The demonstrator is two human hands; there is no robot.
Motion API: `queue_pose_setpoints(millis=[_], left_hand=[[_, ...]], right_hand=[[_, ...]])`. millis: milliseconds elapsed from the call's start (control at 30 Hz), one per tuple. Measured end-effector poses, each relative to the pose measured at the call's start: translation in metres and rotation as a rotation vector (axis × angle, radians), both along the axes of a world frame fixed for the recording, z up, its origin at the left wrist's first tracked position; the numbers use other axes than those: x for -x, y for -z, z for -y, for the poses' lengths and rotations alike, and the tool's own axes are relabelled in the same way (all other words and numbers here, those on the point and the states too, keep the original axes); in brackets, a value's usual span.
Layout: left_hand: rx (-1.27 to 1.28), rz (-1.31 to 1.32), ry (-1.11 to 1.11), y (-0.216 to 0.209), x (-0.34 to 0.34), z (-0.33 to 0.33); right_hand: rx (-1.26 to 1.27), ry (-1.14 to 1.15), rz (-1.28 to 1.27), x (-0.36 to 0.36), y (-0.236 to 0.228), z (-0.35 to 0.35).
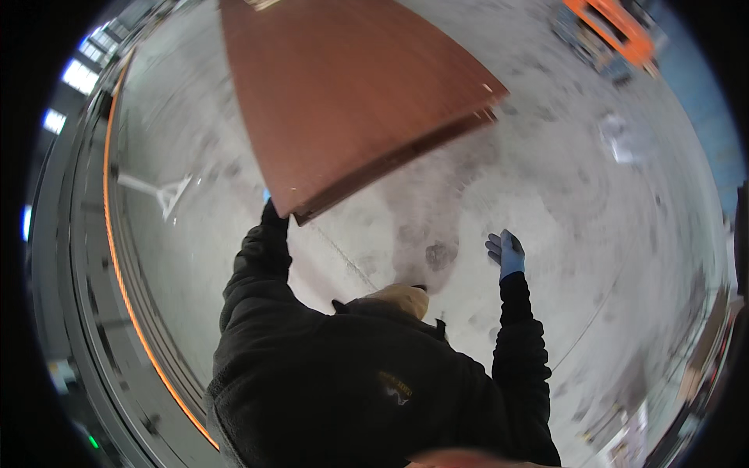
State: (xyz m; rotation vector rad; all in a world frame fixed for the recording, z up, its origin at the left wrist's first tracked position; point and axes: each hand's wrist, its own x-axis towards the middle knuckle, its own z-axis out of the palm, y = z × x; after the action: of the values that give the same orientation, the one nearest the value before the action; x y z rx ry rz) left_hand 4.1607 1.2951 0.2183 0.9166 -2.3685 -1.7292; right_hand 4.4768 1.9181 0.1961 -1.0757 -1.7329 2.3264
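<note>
A large reddish-brown panel [359, 86] fills the upper middle, its near edge showing a layer or second panel beneath. At the panel's near left corner is my left hand [267, 195], with only a sliver of light blue glove showing. Most of that hand is hidden behind the corner and my dark sleeve, so its fingers cannot be made out. My right hand [507, 251], in a light blue and grey glove, hangs over the floor to the right, well apart from the panel. Its fingers are apart with nothing in them.
Grey, scuffed concrete floor [562, 195] lies around me. Along the left runs a long machine or rail with an orange strip [117, 234], and a pale metal stand [168, 193] is beside it. An orange-framed piece of equipment [612, 31] sits at the far right.
</note>
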Motion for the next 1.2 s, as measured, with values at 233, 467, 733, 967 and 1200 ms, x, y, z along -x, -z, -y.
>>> queue_pose_setpoints(millis=[233,467,733,967,1200], left_hand=[[0.153,0.005,-0.147,0.045,-0.02,0.002],[-0.096,0.005,-0.319,-0.071,-0.054,-0.029],[-0.197,0.015,-0.33,-0.108,-0.085,-0.064],[-0.221,-0.022,-0.38,-0.111,-0.075,-0.059],[-0.186,0.005,-0.409,-0.094,-0.075,-0.04]], right_hand=[[0.392,-0.052,-0.172,0.231,-0.062,0.064],[0.467,-0.214,-0.308,0.275,-0.116,0.102],[0.433,-0.071,-0.213,0.323,-0.078,0.086],[0.272,-0.171,-0.188,0.354,-0.059,0.087],[0.305,-0.057,-0.152,0.344,-0.054,0.095]])
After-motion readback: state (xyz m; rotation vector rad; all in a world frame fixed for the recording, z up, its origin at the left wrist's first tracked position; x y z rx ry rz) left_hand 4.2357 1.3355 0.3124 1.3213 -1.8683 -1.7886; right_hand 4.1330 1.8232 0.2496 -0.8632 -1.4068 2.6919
